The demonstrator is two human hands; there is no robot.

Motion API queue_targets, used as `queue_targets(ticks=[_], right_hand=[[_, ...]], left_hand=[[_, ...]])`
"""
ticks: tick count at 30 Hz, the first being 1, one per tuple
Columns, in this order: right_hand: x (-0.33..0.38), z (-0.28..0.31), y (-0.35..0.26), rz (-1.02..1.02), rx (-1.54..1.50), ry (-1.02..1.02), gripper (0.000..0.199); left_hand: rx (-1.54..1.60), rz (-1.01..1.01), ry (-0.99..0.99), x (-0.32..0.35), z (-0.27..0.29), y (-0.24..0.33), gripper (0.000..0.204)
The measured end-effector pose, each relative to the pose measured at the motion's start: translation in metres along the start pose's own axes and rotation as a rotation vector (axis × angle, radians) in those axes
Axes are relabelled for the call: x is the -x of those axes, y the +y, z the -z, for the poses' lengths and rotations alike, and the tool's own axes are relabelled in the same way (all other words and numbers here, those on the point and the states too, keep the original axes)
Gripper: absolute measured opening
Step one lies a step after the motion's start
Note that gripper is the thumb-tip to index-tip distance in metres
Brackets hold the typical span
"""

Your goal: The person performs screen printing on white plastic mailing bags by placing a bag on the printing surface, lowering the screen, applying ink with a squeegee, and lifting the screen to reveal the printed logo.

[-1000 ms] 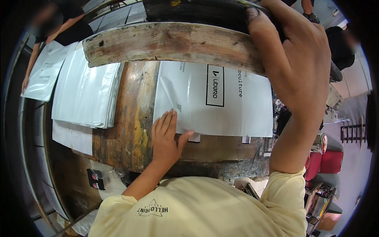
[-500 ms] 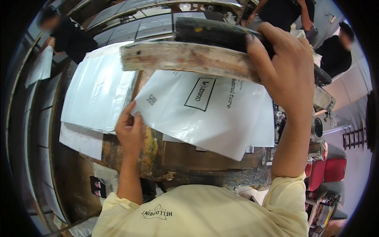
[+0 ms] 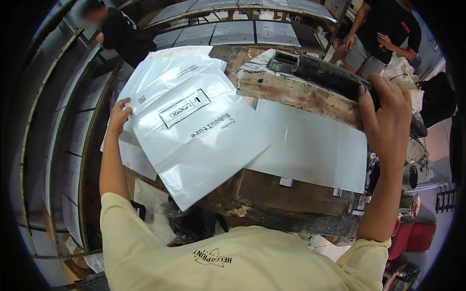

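Printed bag [image 3: 194, 131] now leftward, in left hand [image 3: 119, 114].

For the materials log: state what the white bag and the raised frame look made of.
White bag: thin glossy plastic film, by its sheen and soft creases. Raised frame: apparently worn wood caked with old paint or ink, showing a rough, flaking pale surface. Right hand holds it.

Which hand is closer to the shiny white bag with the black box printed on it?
Left. The left hand grips the printed white bag at its edge; the right hand is apart, on the wooden frame.
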State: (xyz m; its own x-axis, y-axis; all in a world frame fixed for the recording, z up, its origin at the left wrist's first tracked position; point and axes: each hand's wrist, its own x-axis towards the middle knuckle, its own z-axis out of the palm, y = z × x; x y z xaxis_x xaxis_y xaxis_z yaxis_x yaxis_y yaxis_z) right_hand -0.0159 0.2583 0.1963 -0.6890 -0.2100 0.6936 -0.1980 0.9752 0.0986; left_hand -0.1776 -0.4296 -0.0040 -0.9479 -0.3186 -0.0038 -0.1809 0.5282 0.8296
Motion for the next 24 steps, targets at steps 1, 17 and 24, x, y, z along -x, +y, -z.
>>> queue_targets(ticks=[1, 17, 24], right_hand=[[0.001, 0.000, -0.001, 0.003, -0.009, 0.013, 0.031], [0.064, -0.029, -0.003, -0.052, -0.164, 0.151, 0.032], [0.144, -0.024, -0.007, -0.093, -0.356, 0.404, 0.023]], left_hand=[[-0.021, 0.018, -0.014, -0.017, 0.004, -0.009, 0.069], [-0.568, -1.336, 0.132, 0.304, -0.273, 0.345, 0.115], [-0.523, -1.340, 0.148, 0.309, -0.301, 0.286, 0.087]])
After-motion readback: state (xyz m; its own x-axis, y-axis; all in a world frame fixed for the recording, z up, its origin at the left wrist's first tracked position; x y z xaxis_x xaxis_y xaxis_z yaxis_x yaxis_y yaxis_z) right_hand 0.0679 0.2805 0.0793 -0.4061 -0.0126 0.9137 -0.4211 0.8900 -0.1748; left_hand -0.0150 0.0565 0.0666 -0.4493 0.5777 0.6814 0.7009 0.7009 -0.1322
